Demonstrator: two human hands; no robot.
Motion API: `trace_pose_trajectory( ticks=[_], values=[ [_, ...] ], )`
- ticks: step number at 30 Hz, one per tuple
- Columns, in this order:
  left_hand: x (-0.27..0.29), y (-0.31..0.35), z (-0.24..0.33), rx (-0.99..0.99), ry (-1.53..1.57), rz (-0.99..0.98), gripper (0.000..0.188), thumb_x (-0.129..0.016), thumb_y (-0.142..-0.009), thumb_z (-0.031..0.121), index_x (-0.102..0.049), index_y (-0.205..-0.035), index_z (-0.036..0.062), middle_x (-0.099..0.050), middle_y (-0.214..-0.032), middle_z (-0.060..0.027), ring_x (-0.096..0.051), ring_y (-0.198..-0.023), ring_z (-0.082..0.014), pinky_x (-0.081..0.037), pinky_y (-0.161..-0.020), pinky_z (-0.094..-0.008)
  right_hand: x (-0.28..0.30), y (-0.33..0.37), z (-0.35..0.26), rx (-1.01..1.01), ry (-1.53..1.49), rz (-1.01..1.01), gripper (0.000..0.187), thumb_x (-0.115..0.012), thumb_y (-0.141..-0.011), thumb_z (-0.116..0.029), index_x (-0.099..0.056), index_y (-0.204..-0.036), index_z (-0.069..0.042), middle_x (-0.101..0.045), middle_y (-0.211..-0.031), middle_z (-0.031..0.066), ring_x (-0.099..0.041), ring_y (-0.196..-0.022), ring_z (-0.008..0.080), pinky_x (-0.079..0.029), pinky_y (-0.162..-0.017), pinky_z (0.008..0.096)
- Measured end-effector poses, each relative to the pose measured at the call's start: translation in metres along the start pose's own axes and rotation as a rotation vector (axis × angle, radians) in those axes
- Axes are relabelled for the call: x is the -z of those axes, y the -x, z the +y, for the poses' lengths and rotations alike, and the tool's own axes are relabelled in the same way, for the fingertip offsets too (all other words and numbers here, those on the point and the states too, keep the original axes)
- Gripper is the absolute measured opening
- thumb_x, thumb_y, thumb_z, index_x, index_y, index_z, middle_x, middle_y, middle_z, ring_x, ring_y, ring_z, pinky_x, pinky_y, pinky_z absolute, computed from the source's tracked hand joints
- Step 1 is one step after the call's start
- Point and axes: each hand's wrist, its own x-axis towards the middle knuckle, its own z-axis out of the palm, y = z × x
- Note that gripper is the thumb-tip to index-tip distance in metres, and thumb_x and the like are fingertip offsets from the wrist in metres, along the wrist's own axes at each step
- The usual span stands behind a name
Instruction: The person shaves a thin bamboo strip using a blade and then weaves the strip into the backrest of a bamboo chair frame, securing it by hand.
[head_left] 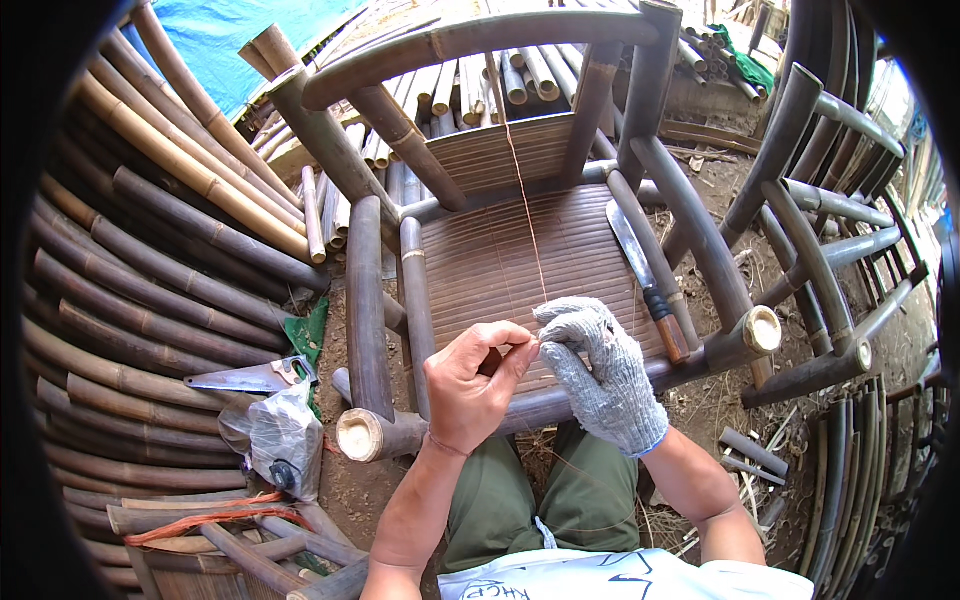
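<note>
A brown bamboo armchair (480, 262) with a slatted seat stands right in front of me. From its back a thin, reddish-brown strand (522, 190) runs tautly down over the seat to my fingers. My bare left hand (468, 385) pinches the strand between thumb and forefinger above the front rail. Touching it, my right hand (608, 380), in a grey knitted glove, is closed on the strand too; its exact grip is partly hidden. A large knife (630, 250) with a black and brown handle lies along the seat's right side, beyond the glove.
Bamboo poles (190, 270) are stacked along the left. A hand saw (245, 377) and a clear plastic bag (285, 440) lie beside them. More bamboo frames (800, 215) stand at the right. Offcuts (755, 455) litter the dirt floor, and a blue tarp (235, 50) hangs behind.
</note>
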Motion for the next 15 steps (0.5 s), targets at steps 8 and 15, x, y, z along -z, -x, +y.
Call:
trace_pose_trajectory(
  ticks=[8,15],
  values=[
    [0.003,0.013,0.011,0.164,0.196,-0.170,0.006,-0.068,-0.096,0.003,-0.066,-0.097,-0.0030,-0.059,-0.093,-0.0012,-0.048,-0.073,-0.0039,-0.039,-0.063,-0.0199,0.012,0.004,0.004,0.176,0.171,0.132,0.039,-0.067,-0.079,0.007,-0.066,-0.116,-0.005,-0.066,-0.117,0.0164,-0.065,-0.110,0.0372,-0.054,-0.092,0.0423],
    [0.002,0.022,0.005,0.188,0.277,-0.063,0.005,-0.071,-0.096,0.004,-0.069,-0.098,-0.0004,-0.062,-0.093,0.0003,-0.050,-0.072,-0.0020,-0.040,-0.061,-0.0188,0.019,0.014,-0.002,0.192,0.242,0.007,0.046,-0.076,-0.076,-0.008,-0.068,-0.122,-0.011,-0.067,-0.115,0.0126,-0.066,-0.104,0.0340,-0.053,-0.088,0.0447]
  ],
)
